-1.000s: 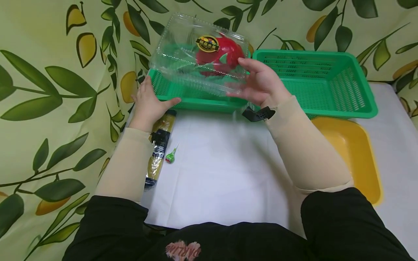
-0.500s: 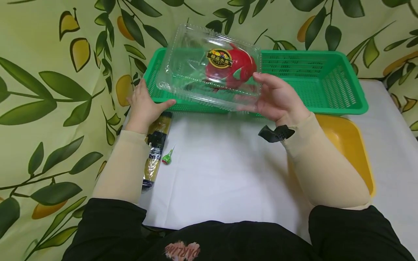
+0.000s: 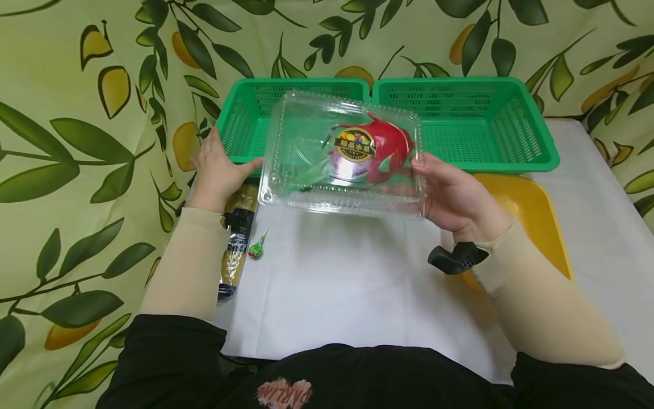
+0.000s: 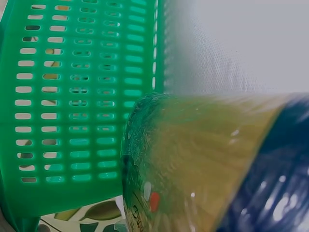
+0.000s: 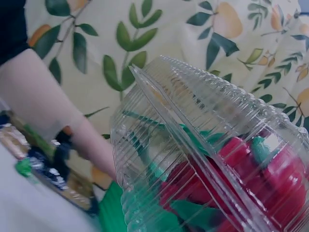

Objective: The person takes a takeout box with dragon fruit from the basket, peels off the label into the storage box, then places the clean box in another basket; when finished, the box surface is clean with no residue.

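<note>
My right hand (image 3: pixel 457 199) grips the right end of a clear plastic box (image 3: pixel 301 153), thumb on its lid, above the front of the green baskets. Inside, toward the right, lies a red dragon fruit (image 3: pixel 390 142) under a round black-and-gold label. The closed box (image 5: pixel 159 96) and the red fruit (image 5: pixel 280 179) fill much of the right wrist view. My left hand (image 3: pixel 214 170), fingers extended, rests at the front left corner of the left green basket (image 3: pixel 232 113). In the left wrist view, the basket's slotted wall (image 4: pixel 63 116) stands beside a plastic-wrapped pack (image 4: pixel 207 150).
A second green basket (image 3: pixel 546 136) stands to the right, with a yellow tray (image 3: pixel 541 221) in front of it. The wrapped yellow-and-black pack (image 3: pixel 232 261) lies along the table's left side, beside a small green-wrapped lollipop (image 3: pixel 256 250). Leaf-patterned cloth hangs behind and at left.
My right hand has brought the box toward me and slightly right, off the left basket's back part, and its lid now faces up more. My left hand has stayed at the basket's corner.
</note>
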Demonstrator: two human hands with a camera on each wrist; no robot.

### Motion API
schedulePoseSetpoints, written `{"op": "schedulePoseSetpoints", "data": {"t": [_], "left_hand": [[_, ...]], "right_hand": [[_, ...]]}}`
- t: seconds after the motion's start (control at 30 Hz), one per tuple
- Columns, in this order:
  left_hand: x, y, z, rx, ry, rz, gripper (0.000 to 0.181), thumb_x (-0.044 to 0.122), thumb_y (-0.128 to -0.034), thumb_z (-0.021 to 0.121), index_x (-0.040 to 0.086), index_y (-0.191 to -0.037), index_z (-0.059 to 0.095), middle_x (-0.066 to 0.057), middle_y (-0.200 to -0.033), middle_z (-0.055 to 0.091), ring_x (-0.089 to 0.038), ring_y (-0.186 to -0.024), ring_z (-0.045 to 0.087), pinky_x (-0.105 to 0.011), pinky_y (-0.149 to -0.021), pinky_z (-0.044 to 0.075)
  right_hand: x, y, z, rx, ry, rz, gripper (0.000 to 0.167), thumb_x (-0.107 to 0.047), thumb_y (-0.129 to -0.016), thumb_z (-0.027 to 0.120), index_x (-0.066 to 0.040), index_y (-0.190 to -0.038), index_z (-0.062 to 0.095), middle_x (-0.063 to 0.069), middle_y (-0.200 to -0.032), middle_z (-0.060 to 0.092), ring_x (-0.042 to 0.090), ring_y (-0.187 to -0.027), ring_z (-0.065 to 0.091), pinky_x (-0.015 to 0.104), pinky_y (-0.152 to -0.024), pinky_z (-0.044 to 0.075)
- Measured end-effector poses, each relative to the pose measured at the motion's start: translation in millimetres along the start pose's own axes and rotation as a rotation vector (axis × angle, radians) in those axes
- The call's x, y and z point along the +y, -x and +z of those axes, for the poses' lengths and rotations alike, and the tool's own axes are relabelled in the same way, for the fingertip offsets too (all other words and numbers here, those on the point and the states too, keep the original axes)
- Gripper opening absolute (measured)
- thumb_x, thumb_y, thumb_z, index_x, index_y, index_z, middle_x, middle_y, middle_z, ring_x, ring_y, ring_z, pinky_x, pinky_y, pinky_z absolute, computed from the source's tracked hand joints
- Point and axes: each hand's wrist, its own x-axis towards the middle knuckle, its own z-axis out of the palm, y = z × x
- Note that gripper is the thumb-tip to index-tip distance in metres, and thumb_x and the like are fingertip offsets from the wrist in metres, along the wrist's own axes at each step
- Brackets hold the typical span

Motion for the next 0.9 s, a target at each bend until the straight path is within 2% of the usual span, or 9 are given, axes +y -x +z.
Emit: {"op": "schedulePoseSetpoints", "data": {"t": [0.07,0.3,0.43,0.63,0.73,0.9], "left_hand": [[0.1,0.5,-0.1,-0.007,0.004,-0.007,0.138,0.073,-0.0899,0.079,0.003,-0.177,-0.002,-0.021,-0.185,0.007,-0.045,-0.172,0.008,-0.079,-0.131,-0.005],[3.2,-0.6,-1.1,-0.013,0.003,-0.015,0.14,0.077,-0.0887,0.078,0.005,-0.177,-0.003,-0.02,-0.186,0.005,-0.043,-0.172,0.005,-0.077,-0.131,-0.006],[2.5,-0.8,-2.4,-0.016,-0.001,-0.014,0.14,0.077,-0.0886,0.077,0.005,-0.177,-0.004,-0.02,-0.186,0.005,-0.043,-0.172,0.005,-0.078,-0.13,-0.007],[1.1,-0.3,-2.9,-0.027,-0.005,-0.011,0.14,0.079,-0.0891,0.075,0.005,-0.177,-0.005,-0.02,-0.186,0.003,-0.044,-0.172,0.004,-0.078,-0.13,-0.007],[0.7,0.4,-2.8,-0.025,-0.003,-0.002,0.14,0.078,-0.0895,0.075,0.004,-0.177,-0.004,-0.02,-0.186,0.003,-0.045,-0.172,0.005,-0.079,-0.13,-0.007],[0.8,2.2,-2.0,-0.025,0.0,0.002,0.139,0.077,-0.0902,0.076,0.004,-0.177,-0.004,-0.021,-0.186,0.003,-0.045,-0.172,0.004,-0.079,-0.129,-0.008]], "right_hand": [[8.3,9.6,-3.6,-0.016,0.039,0.012,0.042,-0.025,-0.115,0.058,-0.017,-0.156,0.055,0.004,-0.139,0.074,0.023,-0.114,0.078,0.039,-0.097,0.066],[33.6,45.6,-12.1,0.071,0.133,0.074,0.038,-0.024,-0.117,0.052,-0.017,-0.155,0.052,0.004,-0.14,0.073,0.023,-0.115,0.076,0.04,-0.097,0.066],[49.2,59.0,-16.2,0.094,0.119,0.111,0.037,-0.023,-0.117,0.051,-0.018,-0.154,0.048,0.004,-0.141,0.072,0.025,-0.115,0.078,0.043,-0.096,0.067],[74.6,73.1,-21.2,0.133,0.105,0.174,0.03,-0.023,-0.117,0.051,-0.014,-0.143,0.039,0.003,-0.13,0.072,0.019,-0.106,0.079,0.04,-0.091,0.068],[84.0,77.6,-22.6,0.173,0.141,0.195,0.03,-0.023,-0.116,0.053,-0.013,-0.138,0.035,0.003,-0.124,0.07,0.017,-0.103,0.076,0.038,-0.09,0.068],[95.8,83.0,-23.5,0.255,0.231,0.219,0.035,-0.021,-0.112,0.058,-0.011,-0.138,0.036,0.002,-0.124,0.065,0.017,-0.105,0.073,0.035,-0.09,0.067]]}}
